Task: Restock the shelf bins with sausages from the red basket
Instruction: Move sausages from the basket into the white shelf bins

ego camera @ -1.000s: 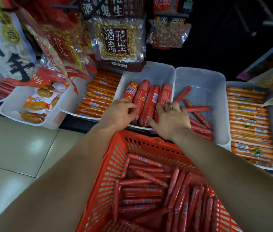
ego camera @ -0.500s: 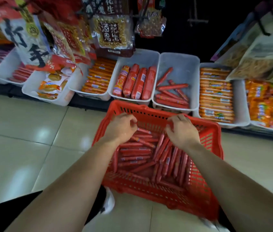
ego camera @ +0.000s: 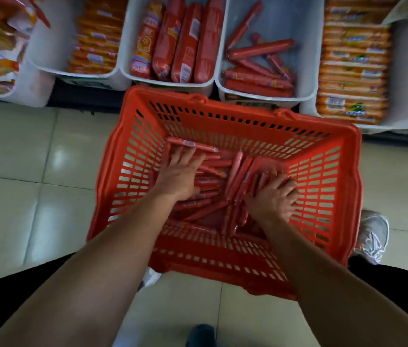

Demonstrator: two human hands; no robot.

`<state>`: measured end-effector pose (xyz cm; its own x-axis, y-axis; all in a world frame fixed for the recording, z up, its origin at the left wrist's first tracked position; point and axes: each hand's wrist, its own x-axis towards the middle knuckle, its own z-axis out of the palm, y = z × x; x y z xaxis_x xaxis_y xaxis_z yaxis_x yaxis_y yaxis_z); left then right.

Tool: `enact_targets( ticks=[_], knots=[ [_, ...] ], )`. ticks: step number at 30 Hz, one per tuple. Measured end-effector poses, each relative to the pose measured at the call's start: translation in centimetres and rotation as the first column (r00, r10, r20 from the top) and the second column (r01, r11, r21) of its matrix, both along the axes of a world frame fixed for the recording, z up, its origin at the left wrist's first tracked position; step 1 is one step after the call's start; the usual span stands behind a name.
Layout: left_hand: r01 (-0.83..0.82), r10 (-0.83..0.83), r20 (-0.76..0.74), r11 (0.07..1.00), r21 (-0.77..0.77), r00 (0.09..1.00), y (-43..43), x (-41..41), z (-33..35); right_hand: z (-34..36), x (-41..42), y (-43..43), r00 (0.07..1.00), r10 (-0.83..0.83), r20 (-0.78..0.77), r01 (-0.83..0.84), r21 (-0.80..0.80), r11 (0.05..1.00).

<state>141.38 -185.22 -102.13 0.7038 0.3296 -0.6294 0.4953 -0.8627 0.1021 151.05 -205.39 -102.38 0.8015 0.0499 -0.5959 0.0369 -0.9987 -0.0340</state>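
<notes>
1. Hands: left hand point(ego camera: 179, 177) and right hand point(ego camera: 274, 200) both down in red basket point(ego camera: 233, 110), on the loose sausages point(ego camera: 238, 176) covering its floor.
2. Left: fingers straight, spread, flat on the pile. Tips touch one sausage lying crosswise just beyond them, looks like raking it in.
3. Right: fingers curl down over a parallel bunch. Can't tell if they actually grip.
4. Half-empty bin point(ego camera: 288, 13) ahead of right hand holds the same thin kind, so probable target.
5. Basket parked close in front of it, likely to keep the carry short.
</notes>
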Motion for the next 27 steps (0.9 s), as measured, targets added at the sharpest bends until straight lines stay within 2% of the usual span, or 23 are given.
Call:
enact_targets(
  ticks=[2, 5, 8, 13, 15, 19, 23, 27],
  knots=[
    [0.057, -0.057, -0.036, 0.998, 0.000, 0.998, 0.1, 0.8, -1.6, -0.8, -0.5, 0.0, 0.997, -0.023, 0.079, 0.021, 0.028, 0.999],
    [0.097, -0.093, -0.078, 0.994, 0.056, 0.993, -0.3, 1.0, -3.2, -1.2, 0.3, -0.3, 0.991, -0.065, 0.121, 0.046, 0.150, 0.988],
    [0.077, -0.068, -0.066, 0.988, 0.137, 0.995, -0.7, 0.8, -3.8, -1.3, 0.1, -1.2, 0.987, 0.050, 0.156, -0.066, 0.096, 0.993],
    [0.004, 0.000, -0.022, 0.982, 0.187, 1.000, -0.8, 0.3, -3.7, -1.5, -1.5, -2.6, 0.992, -0.114, 0.049, 0.104, 0.165, 0.981],
    [-0.056, 0.059, -0.021, 0.988, 0.143, 0.998, -0.7, 0.2, -3.7, -1.5, -1.1, -2.7, 0.994, -0.112, 0.015, 0.108, 0.172, 0.979],
    [-0.139, 0.140, -0.018, 0.989, 0.057, 0.990, -0.6, 0.3, -3.5, -1.6, -1.2, -2.2, 0.996, 0.001, -0.091, 0.016, 0.196, 0.980],
    [-0.135, 0.138, -0.040, 0.987, 0.085, 0.990, -0.2, 0.4, -3.4, -2.1, -1.8, -1.7, 0.988, -0.080, -0.130, 0.106, 0.206, 0.973],
    [-0.201, 0.201, -0.039, 0.980, -0.004, 0.979, -0.2, -0.1, -3.7, -2.2, -1.8, -1.2, 0.981, -0.138, -0.137, 0.165, 0.207, 0.964]
  ],
)
